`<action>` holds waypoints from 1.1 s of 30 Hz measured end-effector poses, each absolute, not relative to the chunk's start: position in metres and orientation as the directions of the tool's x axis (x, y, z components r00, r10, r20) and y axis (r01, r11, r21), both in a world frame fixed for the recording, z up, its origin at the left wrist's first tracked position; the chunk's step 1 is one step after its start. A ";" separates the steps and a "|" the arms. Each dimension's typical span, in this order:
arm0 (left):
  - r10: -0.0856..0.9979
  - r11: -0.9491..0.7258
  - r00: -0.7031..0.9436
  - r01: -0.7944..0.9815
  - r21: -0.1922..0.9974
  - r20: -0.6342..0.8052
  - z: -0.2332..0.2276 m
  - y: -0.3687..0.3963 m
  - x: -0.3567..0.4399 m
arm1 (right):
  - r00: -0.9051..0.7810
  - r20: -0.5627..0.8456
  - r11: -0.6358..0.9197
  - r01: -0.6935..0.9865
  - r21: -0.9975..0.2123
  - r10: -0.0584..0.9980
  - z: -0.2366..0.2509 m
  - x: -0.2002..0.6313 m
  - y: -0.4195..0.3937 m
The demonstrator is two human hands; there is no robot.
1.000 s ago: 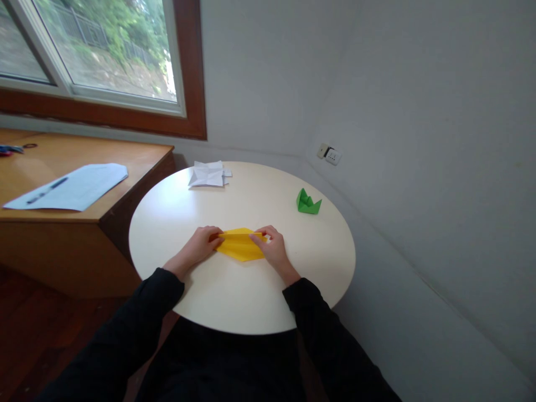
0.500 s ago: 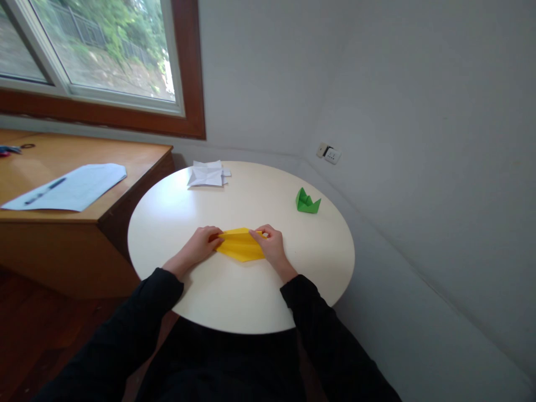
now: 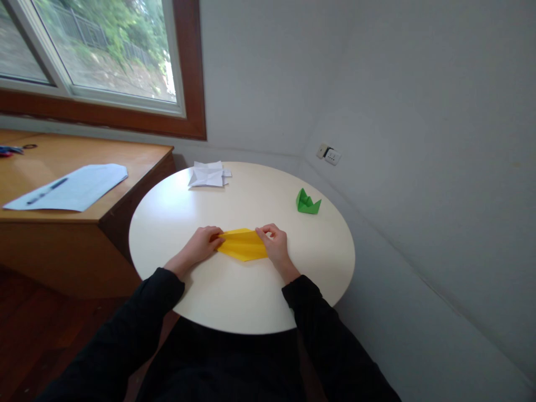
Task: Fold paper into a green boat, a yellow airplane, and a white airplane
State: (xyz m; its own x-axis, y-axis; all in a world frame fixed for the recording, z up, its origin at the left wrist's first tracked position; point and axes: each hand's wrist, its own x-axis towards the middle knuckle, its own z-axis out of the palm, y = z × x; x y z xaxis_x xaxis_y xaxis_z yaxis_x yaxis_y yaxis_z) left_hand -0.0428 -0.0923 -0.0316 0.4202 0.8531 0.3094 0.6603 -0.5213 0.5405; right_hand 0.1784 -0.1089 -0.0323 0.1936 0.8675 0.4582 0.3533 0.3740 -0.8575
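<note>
A folded sheet of yellow paper (image 3: 243, 245) lies between my hands on the round white table (image 3: 234, 296). Its outline comes to a blunt point on the near side, and creases run across it. My left hand (image 3: 206, 242) pinches the left end, fingers closed on the edge. At the upper right edge, my right hand (image 3: 274, 243) grips the paper between thumb and fingertips. The fingers cover both ends of the sheet.
A green folded paper boat (image 3: 307, 203) stands at the table's right rear. Creased white papers (image 3: 207, 175) lie at the back left. On the wooden desk (image 3: 138, 162) to the left are a white sheet (image 3: 87, 187) and a dark pen (image 3: 48, 191). Walls border the table's far side.
My right hand has slid slightly to the right along the yellow paper's upper edge. My left hand holds its place at the left end.
</note>
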 end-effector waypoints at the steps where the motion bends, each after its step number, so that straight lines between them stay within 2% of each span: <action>1: 0.854 -0.520 0.418 0.662 0.540 0.310 -0.032 -0.092 -0.043 | 0.210 0.461 0.372 0.356 -0.857 0.862 -0.033 0.181 -0.108; 8: 0.870 -0.491 0.361 0.694 0.527 0.335 -0.033 -0.093 -0.042 | 0.413 0.516 0.358 0.402 -0.843 0.751 -0.026 0.201 -0.109; 10: 0.870 -0.491 0.357 0.698 0.521 0.341 -0.033 -0.094 -0.041 | 0.344 0.586 0.406 0.471 -0.784 0.733 -0.015 0.194 -0.112; 12: 0.868 -0.493 0.356 0.701 0.515 0.346 -0.032 -0.095 -0.040 | 0.116 0.681 0.476 0.629 -0.614 0.723 0.000 0.182 -0.113; 13: 0.868 -0.493 0.355 0.703 0.512 0.348 -0.032 -0.095 -0.039 | -0.021 0.685 0.508 0.688 -0.519 0.728 0.009 0.174 -0.111; 16: 0.868 -0.492 0.350 0.708 0.507 0.353 -0.032 -0.096 -0.039 | -0.382 0.551 0.613 0.720 -0.326 0.742 0.032 0.150 -0.102; 19: 0.870 -0.487 0.342 0.710 0.509 0.355 -0.033 -0.096 -0.039 | -0.584 0.370 0.683 0.688 -0.246 0.722 0.045 0.132 -0.086; 26: 0.876 -0.475 0.326 0.711 0.519 0.355 -0.033 -0.096 -0.038 | -0.683 0.225 0.718 0.668 -0.194 0.695 0.048 0.115 -0.057; 33: 0.874 -0.483 0.343 0.700 0.526 0.345 -0.028 -0.099 -0.037 | -0.718 0.124 0.727 0.683 -0.062 0.685 0.048 0.106 -0.049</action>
